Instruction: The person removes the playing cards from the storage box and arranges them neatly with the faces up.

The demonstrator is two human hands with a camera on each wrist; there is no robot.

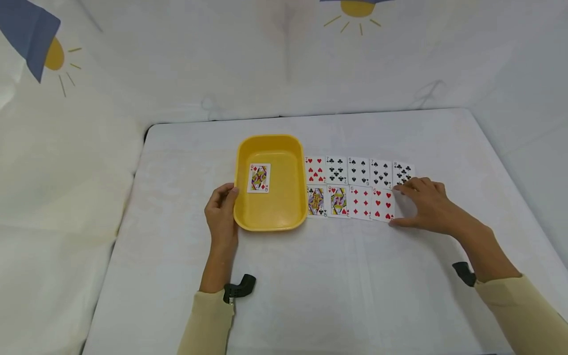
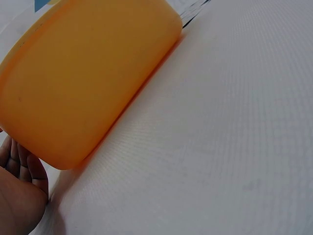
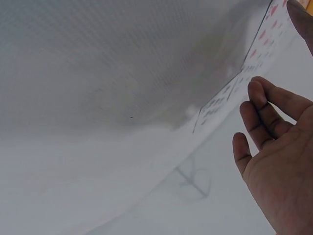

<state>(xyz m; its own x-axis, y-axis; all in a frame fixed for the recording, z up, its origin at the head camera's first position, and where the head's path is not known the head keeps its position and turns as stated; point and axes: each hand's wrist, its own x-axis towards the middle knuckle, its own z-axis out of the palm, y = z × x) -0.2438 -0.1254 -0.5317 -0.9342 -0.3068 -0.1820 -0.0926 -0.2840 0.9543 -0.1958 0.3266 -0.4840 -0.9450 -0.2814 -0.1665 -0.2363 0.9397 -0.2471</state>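
Observation:
My left hand (image 1: pixel 223 212) grips the left rim of a yellow plastic tray (image 1: pixel 270 224), with the thumb on the rim and the fingers along the outer side. One face card with a red diamond mark (image 1: pixel 259 178) lies face up inside the tray. Playing cards lie in two rows against the tray's right side. My right hand (image 1: pixel 428 204) is over the right end of these rows, its thumb and forefinger spread apart. Its thumb touches the lower right corner of the six of hearts (image 1: pixel 382 204); the forefinger is by the eight of clubs (image 1: pixel 403 171), partly covering it.
The upper row also has the seven of hearts (image 1: pixel 315 170), seven of clubs (image 1: pixel 336 170), six of spades (image 1: pixel 358 171) and seven of spades (image 1: pixel 380 173). Below are two face cards and the six of diamonds (image 1: pixel 360 202). A white cloth covers the table (image 1: pixel 310 296); white sheeting surrounds it.

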